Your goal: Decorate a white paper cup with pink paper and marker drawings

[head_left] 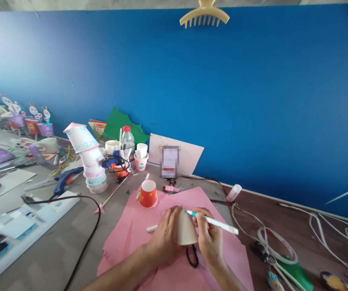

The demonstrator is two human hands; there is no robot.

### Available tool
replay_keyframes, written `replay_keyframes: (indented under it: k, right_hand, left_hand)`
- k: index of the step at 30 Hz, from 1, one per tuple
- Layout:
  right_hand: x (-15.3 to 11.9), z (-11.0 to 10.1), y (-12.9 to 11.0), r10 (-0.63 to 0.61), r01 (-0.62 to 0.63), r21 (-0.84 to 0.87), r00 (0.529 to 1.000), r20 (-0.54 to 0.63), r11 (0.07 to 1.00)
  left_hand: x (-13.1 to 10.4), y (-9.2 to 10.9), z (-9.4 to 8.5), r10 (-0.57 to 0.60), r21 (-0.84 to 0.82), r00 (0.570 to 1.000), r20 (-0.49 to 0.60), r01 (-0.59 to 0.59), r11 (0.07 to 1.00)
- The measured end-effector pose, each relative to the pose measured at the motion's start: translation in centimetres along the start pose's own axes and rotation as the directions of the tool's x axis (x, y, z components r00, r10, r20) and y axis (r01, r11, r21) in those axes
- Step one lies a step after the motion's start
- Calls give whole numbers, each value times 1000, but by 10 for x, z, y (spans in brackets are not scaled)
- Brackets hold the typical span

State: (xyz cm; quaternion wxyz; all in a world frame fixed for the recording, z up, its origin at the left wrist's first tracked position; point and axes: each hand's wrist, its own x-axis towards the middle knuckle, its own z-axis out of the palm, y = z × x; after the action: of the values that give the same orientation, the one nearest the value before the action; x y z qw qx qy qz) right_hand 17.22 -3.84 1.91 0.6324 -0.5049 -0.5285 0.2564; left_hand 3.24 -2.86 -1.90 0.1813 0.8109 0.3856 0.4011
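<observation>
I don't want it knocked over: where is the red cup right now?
In the head view, the red cup stands left of center, near the far edge of the pink paper, beyond the left hand.

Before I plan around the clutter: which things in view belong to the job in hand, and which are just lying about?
Belong:
- pale cup, held
- marker, held at it
- pink paper, beneath
- red cup, perhaps, on the paper

Seemingly lying about:
- blue glue gun
- clear bottle
- white tube
</observation>
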Motion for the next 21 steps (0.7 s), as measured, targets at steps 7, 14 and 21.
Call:
replay_keyframes:
  k: [7,14,21]
  right_hand:
    - [0,-2,1,20,-19,-36,999,27,999]
    - [5,-1,-1,20,-21,-34,999,-37,999]
    - [10,0,-6,78,-76,40,995,-59,996]
  left_hand:
    - [-1,-1,0,-9,-17,1000,-6,9,1000]
    - [-3,-4,0,2,-25,999,36,-1,1000]
    - [-2,-4,1,-7,-8,1000,25,7,1000]
